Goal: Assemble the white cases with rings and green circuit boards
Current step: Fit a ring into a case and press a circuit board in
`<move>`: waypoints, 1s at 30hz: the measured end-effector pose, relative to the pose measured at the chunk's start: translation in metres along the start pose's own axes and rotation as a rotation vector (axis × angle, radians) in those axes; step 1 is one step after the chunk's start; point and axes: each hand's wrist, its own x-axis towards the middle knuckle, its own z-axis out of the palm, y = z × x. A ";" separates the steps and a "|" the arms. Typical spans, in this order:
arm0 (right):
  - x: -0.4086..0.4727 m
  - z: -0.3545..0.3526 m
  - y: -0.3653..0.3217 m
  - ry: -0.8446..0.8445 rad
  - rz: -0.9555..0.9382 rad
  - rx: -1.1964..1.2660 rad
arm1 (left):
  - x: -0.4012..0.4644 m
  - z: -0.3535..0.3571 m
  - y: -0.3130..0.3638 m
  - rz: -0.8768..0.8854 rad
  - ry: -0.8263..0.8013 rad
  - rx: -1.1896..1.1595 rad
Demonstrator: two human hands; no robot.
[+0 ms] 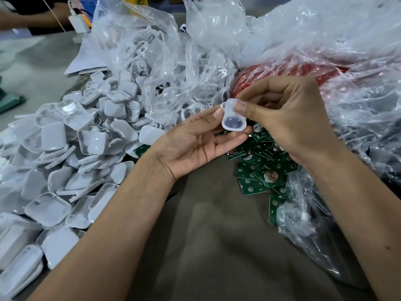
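Head view shows one white case [234,115] held up between two hands, above a grey desk [217,235]. It is small with round corners, and a dark round spot shows through its lower part. The left hand [195,142] lies palm up under the case, and its thumb and fingers [230,137] pinch the case's left and bottom edges. The right hand [288,118] comes from the other side. Its thumb presses flat on the top of the case and its other fingers curl behind it.

Just below the fingers lies a heap of green circuit boards [260,170], some with shiny round parts on them. Beyond the left hand a big pile of white cases [76,159] spreads over the desk. Behind the fingers sits a clear plastic bag of rings [156,68], open and crinkled. Right behind the right hand a red bag [303,72] shows under more clear plastic [325,40], which also hangs down beside the right arm. Far beyond the left hand, at the desk's back edge, is another person's arm [26,20] by a white and yellow box [80,22].
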 end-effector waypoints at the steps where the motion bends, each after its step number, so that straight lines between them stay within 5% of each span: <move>1: 0.000 0.000 0.000 -0.002 0.001 -0.008 | 0.000 0.000 0.000 -0.001 -0.003 0.001; 22: -0.003 0.003 -0.005 -0.001 0.005 -0.211 | 0.003 -0.002 -0.003 0.009 -0.045 -0.006; 30: -0.004 0.000 -0.016 0.026 -0.223 -0.304 | 0.001 0.000 0.001 0.048 -0.078 -0.091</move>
